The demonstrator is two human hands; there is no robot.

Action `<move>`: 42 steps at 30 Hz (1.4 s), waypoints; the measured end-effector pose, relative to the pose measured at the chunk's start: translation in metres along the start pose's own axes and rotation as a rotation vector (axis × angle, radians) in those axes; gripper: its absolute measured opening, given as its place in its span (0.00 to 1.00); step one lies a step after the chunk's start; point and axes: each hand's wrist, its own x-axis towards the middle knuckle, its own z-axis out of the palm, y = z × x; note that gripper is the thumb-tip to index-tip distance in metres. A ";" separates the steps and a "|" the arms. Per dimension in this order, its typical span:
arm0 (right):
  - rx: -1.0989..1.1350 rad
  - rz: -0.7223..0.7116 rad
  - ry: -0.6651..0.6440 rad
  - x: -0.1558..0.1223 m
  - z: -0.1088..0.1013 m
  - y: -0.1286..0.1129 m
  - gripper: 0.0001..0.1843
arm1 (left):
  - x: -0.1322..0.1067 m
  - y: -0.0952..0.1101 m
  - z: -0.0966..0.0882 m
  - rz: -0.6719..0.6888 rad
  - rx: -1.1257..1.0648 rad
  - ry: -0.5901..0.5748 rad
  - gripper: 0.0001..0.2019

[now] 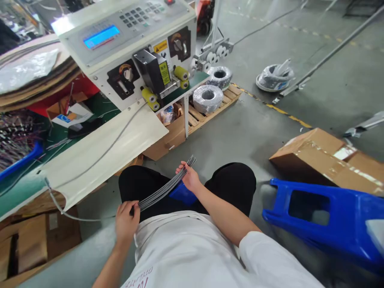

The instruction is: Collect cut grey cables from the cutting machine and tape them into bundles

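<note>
Right now one bundle of grey wires [164, 191] lies between your left hand [126, 221] and your right hand [190, 178], its long axis slanting forward and rightward from the left one. Your left hand is curled around the nearer end; your right hand is clamped on the farther end, with the tips poking out just past its fingers. Both touch it, so neither is nearer; the strands sit too tightly to count. One loose grey cable [87, 220] reaches the outer edge of your left hand; you cannot tell whether it is held too.

Forward of your left hand slopes one pale sheet [126, 151], and above that stands one machine [111, 56] with one blue screen [102, 37]. Right of your right hand, well apart, are one blue plastic stool [343, 208] and, beyond it, one taped cardboard box [312, 164]. Farther ahead of that hand, two wrapped coils [200, 105] rest on one pallet [232, 94], with one separate coil [271, 80] out on the floor [246, 124].
</note>
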 end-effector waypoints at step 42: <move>-0.056 0.008 0.015 -0.002 -0.003 -0.004 0.13 | 0.179 0.077 -0.070 0.129 0.282 0.144 0.42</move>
